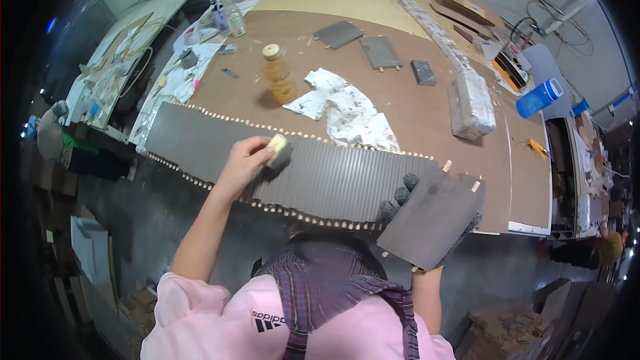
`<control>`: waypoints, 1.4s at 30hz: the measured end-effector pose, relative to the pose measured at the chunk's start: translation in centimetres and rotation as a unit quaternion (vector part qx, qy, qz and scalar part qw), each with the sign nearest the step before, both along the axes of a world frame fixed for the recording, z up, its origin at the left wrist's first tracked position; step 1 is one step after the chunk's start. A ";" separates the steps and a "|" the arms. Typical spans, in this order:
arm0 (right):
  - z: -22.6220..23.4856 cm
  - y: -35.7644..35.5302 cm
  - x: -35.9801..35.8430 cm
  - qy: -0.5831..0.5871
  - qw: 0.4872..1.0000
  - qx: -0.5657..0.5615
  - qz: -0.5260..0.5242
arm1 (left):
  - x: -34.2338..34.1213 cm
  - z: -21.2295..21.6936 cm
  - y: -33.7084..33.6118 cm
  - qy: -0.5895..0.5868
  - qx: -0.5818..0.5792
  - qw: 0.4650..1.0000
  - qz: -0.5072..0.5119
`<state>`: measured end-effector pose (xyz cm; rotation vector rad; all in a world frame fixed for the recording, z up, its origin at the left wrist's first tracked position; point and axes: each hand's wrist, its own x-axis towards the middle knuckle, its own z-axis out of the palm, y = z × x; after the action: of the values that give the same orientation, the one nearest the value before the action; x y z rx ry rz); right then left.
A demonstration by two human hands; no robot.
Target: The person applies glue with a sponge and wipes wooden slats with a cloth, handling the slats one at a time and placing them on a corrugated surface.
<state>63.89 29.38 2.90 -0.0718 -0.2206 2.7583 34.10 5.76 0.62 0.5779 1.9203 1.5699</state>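
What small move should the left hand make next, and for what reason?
Probably slide the sponge-like block along the grey ribbed row: the left hand pinches its yellow top, and its dark part faces the row. The gloved right hand holds a grey panel at the row's right end, so perhaps stay left of it.

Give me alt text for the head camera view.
A bare left hand holds a pale-yellow and dark-grey block over a long row of grey slats with pale ends, while a dark-gloved right hand holds a flat grey rectangular panel at a brown workbench.
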 end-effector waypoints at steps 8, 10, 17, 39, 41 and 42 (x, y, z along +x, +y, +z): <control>1.3 -1.3 -0.1 -0.016 0.999 0.025 -0.034 | -0.6 -1.5 0.7 0.115 -0.130 0.984 -0.032; 1.4 -1.5 0.0 -0.016 0.999 0.027 -0.039 | -0.9 -1.3 0.7 0.229 -0.093 0.967 -0.057; 1.7 -1.0 0.1 -0.012 0.997 0.035 -0.061 | -3.9 1.1 5.2 0.344 -0.087 0.931 -0.079; -0.6 4.3 1.2 -0.021 0.993 0.016 -0.118 | -0.1 4.6 22.2 0.224 0.108 0.918 -0.308; -1.1 4.6 0.2 -0.005 0.988 0.073 -0.137 | 6.5 8.1 20.5 0.395 0.226 0.807 -0.375; -1.3 4.5 -0.3 0.022 0.981 0.124 -0.149 | 9.6 8.9 19.8 0.464 0.229 0.746 -0.419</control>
<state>63.55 33.93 1.61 0.0213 -0.4981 2.4122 43.74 25.61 9.56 2.4034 1.3389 1.1397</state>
